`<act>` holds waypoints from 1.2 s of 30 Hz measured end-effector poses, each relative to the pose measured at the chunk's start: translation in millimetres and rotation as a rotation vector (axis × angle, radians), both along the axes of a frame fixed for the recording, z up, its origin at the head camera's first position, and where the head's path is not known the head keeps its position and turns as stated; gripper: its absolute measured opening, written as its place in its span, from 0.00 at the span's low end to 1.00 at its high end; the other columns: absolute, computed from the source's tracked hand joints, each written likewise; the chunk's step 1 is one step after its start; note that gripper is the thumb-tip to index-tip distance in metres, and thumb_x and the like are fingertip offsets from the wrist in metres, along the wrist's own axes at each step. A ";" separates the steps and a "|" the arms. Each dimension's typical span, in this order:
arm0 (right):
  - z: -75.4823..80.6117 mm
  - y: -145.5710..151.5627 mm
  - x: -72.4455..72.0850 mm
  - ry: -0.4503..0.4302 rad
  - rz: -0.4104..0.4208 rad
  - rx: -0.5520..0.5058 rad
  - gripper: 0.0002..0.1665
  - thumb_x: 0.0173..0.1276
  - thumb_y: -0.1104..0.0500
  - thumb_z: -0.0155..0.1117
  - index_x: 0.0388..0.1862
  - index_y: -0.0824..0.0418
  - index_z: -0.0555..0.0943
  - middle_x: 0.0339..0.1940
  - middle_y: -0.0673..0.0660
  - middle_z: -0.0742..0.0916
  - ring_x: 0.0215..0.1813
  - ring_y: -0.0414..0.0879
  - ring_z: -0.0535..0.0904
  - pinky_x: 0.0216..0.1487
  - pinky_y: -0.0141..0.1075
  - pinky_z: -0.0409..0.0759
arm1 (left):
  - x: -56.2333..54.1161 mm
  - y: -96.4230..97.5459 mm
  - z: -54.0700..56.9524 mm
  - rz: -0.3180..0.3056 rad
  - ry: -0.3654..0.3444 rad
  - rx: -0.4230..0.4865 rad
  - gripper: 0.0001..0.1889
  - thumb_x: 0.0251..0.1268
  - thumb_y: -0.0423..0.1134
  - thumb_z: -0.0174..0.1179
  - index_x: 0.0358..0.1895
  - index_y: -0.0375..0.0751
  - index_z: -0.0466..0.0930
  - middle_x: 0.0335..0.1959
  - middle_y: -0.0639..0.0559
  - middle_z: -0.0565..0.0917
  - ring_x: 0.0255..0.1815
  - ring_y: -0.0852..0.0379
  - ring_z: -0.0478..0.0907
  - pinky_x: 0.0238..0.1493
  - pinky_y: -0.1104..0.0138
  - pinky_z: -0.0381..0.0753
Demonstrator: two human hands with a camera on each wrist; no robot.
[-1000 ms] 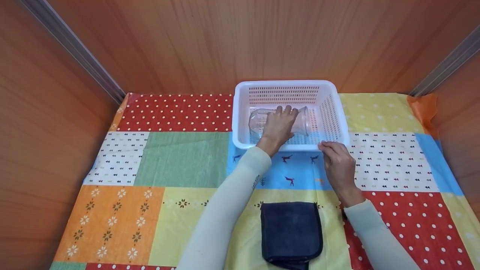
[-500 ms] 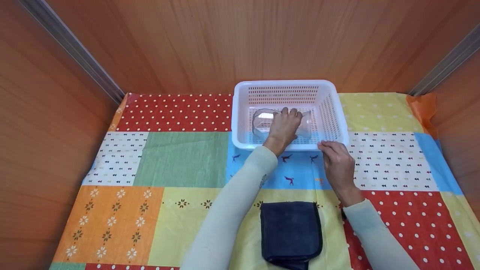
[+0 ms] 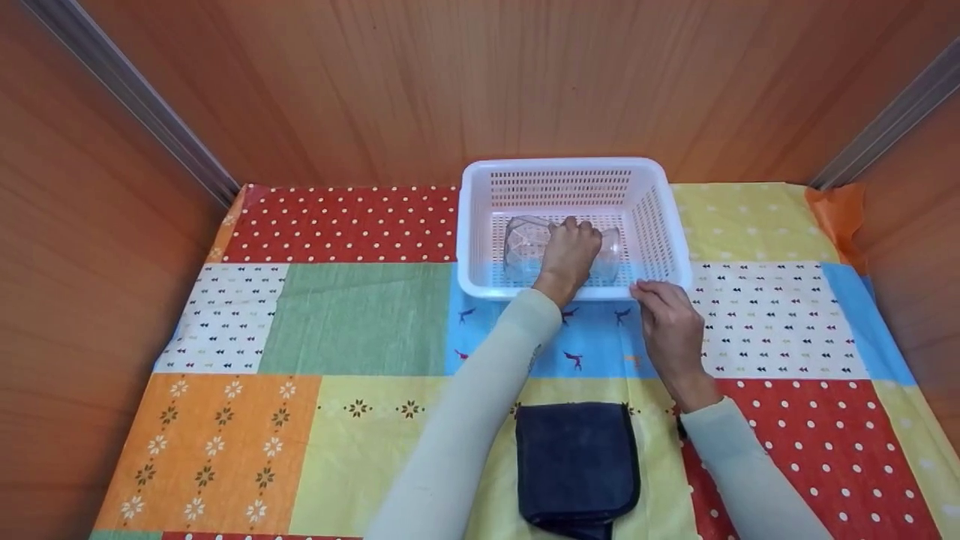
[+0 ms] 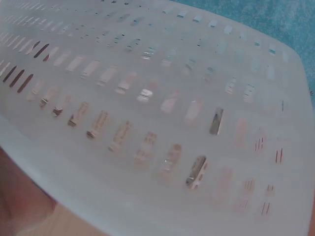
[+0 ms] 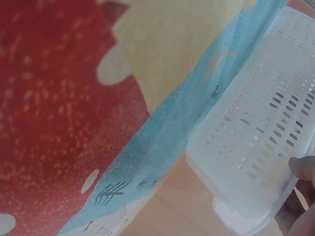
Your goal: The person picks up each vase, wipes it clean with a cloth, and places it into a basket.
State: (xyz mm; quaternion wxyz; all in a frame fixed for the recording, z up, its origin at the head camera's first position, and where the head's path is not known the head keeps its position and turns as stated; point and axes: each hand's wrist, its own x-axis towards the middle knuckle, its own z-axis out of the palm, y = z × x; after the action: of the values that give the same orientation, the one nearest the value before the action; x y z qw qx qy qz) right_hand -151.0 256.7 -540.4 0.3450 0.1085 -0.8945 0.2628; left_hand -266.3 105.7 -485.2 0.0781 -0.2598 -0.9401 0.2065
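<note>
A white perforated plastic basket (image 3: 570, 164) stands against the back panel. Inside it a clear glass vase (image 3: 525, 249) lies on its side, its wide faceted end to the left and its flared rim to the right. My left hand (image 3: 571, 256) reaches over the front rim and grips the vase around its narrow middle, covering that part. My right hand (image 3: 674, 330) pinches the basket's front rim near the right corner. In the right wrist view the thumb (image 5: 302, 167) presses on the rim. The left wrist view shows the basket wall (image 4: 147, 73) close up.
A dark folded cloth (image 3: 577, 461) lies in front of the basket, between the forearms. The surface has a patchwork-print tablecloth (image 3: 367, 319). Wood-grain panels (image 3: 337, 82) enclose the back and both sides.
The vase has shifted slightly right inside the basket with my left hand, whose fingers are now curled more tightly. The right hand stays at the rim. The head view has moved a little.
</note>
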 end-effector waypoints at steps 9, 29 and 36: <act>-1.0 -1.6 -1.2 0.031 0.001 -0.017 0.11 0.65 0.75 0.73 0.45 0.69 0.92 0.43 0.63 0.91 0.51 0.60 0.87 0.55 0.55 0.86 | -3.7 2.3 -3.1 0.080 -0.011 -0.002 0.18 0.81 0.36 0.58 0.69 0.49 0.81 0.61 0.53 0.87 0.63 0.54 0.83 0.66 0.57 0.83; -0.3 7.0 2.0 0.004 0.052 0.007 0.14 0.67 0.76 0.71 0.50 0.69 0.90 0.48 0.64 0.91 0.55 0.61 0.87 0.57 0.55 0.84 | 12.2 -31.3 10.4 0.077 -0.301 0.564 0.26 0.80 0.48 0.61 0.76 0.51 0.74 0.78 0.55 0.74 0.81 0.52 0.66 0.84 0.54 0.57; 2.7 8.1 7.3 -0.055 0.076 0.034 0.22 0.63 0.77 0.73 0.56 0.69 0.88 0.54 0.64 0.89 0.59 0.61 0.85 0.64 0.50 0.80 | 24.6 -50.7 13.6 0.062 -0.249 0.704 0.24 0.79 0.46 0.61 0.74 0.51 0.77 0.76 0.55 0.76 0.80 0.53 0.68 0.84 0.55 0.58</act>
State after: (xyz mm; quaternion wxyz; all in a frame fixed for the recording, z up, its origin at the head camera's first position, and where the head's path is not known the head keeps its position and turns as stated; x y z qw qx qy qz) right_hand -143.7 264.9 -537.8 0.3082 0.1410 -0.9033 0.2631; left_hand -241.7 55.0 -471.6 0.0414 -0.2113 -0.9633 -0.1605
